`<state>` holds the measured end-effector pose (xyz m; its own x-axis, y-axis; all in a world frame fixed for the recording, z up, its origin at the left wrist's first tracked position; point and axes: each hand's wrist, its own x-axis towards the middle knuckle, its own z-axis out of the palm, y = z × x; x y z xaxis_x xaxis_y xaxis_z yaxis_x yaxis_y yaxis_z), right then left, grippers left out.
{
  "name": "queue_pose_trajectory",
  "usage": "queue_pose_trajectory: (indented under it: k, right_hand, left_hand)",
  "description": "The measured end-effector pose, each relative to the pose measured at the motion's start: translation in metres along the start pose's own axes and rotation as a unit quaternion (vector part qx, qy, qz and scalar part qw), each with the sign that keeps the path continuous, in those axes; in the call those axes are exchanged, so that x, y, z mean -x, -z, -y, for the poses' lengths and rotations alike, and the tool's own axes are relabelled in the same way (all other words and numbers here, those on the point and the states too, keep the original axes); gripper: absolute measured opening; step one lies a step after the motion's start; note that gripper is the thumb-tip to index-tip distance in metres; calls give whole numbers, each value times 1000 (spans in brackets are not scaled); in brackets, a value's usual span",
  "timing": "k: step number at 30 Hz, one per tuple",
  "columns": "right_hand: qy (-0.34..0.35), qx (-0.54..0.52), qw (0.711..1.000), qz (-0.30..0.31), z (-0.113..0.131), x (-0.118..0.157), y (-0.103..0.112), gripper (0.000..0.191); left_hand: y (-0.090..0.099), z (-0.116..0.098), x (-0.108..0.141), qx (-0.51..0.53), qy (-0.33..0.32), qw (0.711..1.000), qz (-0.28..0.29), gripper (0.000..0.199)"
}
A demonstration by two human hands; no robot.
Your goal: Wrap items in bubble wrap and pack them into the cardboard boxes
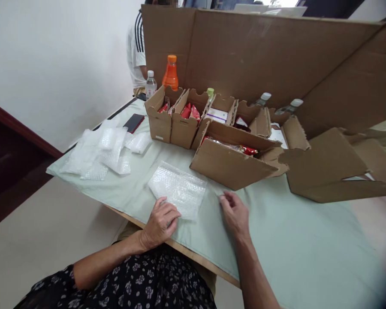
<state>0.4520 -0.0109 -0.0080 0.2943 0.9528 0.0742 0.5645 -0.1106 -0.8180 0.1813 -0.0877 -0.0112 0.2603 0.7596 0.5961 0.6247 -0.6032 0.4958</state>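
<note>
A clear bubble wrap bag (180,189) lies flat on the pale green tablecloth in front of me. My left hand (162,219) rests on its near left edge, fingers bent and a little apart, not gripping it. To the right of the bag, my right hand (235,212) lies on its side on the cloth. Its fingers are loosely curled with the thumb apart, and I see nothing held in them. Just beyond that hand stands a low cardboard box (234,165) with red shiny packets (244,149) inside.
More bubble wrap bags (99,148) are heaped at the left, near a dark phone (134,123). Several cardboard bins (161,124) line the back, before a tall cardboard screen (260,56). An orange bottle (170,75) stands behind them. Another person's striped sleeve (138,36) shows beyond.
</note>
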Motion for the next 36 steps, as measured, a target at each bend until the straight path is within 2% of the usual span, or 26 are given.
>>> queue_pose_trajectory:
  k: [4,9,12,15,17,19,24,26,28,30,33,34,36]
  right_hand:
    - [4,26,995,93,26,14,-24,68]
    - [2,55,992,114,42,7,-39,72]
    - [9,-14,992,127,43,2,-45,68]
    - [15,-106,982,158,45,4,-46,54]
    - [16,-129,977,172,48,11,-39,46]
    - [15,-139,978,153,52,25,-25,40]
    - [34,-129,991,-3,44,82,26,30]
    - [18,-115,993,-28,36,105,42,31]
    - [-18,-109,994,22,30,124,50,35]
    - [-47,-101,985,133,28,139,51,38]
    - [-47,-85,954,282,34,148,45,38]
    - [-43,-80,947,308,37,147,42,38]
    - [-41,-73,943,322,40,141,38,39]
  left_hand:
    - [-5,-2,-1,17,-7,1000,5,22]
    - [-3,-9,-4,44,-6,999,15,27]
    - [2,-13,-3,57,-15,997,39,28]
    - [9,-15,-2,65,-24,996,61,27]
    - [15,-13,-4,62,-23,996,61,26]
    - [21,-9,-9,53,-20,997,49,24]
    - [31,12,-24,35,-18,999,7,20]
    - [30,23,-28,25,-14,999,17,20]
    - [27,36,-30,9,-6,999,38,21]
    - [24,49,-30,-12,2,998,55,22]
    - [21,64,-29,-29,24,997,74,26]
    - [21,67,-28,-30,33,996,82,27]
    - [23,71,-26,-27,49,994,95,28]
